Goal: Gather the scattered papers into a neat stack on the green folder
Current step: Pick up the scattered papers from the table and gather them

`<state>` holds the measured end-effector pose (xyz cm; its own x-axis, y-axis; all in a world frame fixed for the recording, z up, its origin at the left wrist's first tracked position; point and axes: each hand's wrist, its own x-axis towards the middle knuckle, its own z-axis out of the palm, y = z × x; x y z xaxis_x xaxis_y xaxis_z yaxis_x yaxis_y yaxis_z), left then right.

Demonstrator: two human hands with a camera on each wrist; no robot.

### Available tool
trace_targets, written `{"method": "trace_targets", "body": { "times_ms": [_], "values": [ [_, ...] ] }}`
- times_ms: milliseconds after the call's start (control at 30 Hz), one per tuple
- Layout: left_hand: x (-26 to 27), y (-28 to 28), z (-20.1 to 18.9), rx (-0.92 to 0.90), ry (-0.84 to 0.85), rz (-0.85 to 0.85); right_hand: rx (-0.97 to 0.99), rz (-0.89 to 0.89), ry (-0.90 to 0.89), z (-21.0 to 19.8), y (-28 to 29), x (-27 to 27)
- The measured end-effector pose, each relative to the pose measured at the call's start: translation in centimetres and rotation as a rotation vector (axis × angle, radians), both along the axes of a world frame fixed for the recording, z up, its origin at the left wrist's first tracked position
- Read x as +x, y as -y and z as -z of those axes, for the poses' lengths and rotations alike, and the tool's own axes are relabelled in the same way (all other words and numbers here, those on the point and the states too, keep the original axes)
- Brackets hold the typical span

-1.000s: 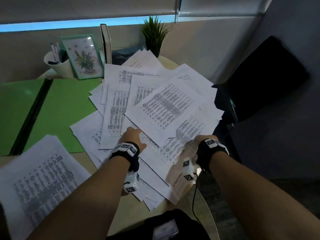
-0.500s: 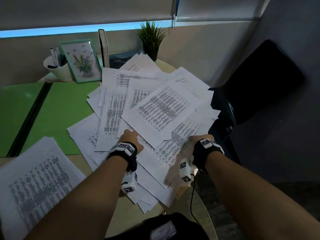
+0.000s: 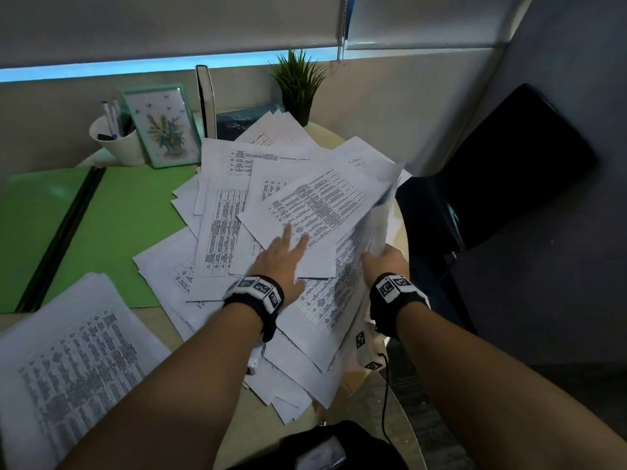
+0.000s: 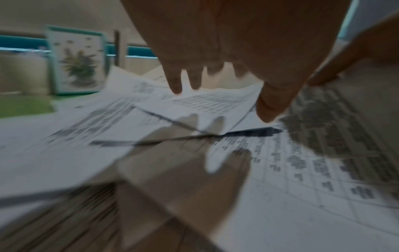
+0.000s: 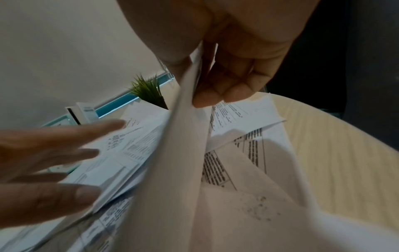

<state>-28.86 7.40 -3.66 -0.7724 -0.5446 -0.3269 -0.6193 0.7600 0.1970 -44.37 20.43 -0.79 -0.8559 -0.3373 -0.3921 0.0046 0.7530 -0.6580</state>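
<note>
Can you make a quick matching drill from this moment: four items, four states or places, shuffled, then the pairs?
Items:
1. left hand
2. right hand
3. green folder
4. potted plant

States or places:
A. lies open, left of the paper pile
B. fingers spread flat on top sheets
C. stands at the table's far edge
D. grips lifted sheets at the pile's right edge

Pairs: 1-B, 2-D, 3-A, 4-C

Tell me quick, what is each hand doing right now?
Left hand: open, fingers straight, flat on the papers.
Right hand: closed, pinching the raised edge of some sheets.
</note>
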Motion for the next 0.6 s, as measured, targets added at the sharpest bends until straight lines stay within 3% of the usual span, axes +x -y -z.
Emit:
{"method": "trace_targets", "body": {
  "times_ms": [100,233,600],
  "values": [
    [-1.4,-0.7,0.3,0.083,0.159,0.151,0.019,-0.057,-0.026,-0.5,0.3,0.1],
    [-1.5,-1.1,1.3,0.217,0.317,0.121,0.128,-0.147,-0.187,-1.4,0.3,-0.1],
    [-1.6,0.3,-1.2,0.165,0.224,-0.050,0.136,-0.159,-0.299,-4.5,0.8,0.0]
  ]
}}
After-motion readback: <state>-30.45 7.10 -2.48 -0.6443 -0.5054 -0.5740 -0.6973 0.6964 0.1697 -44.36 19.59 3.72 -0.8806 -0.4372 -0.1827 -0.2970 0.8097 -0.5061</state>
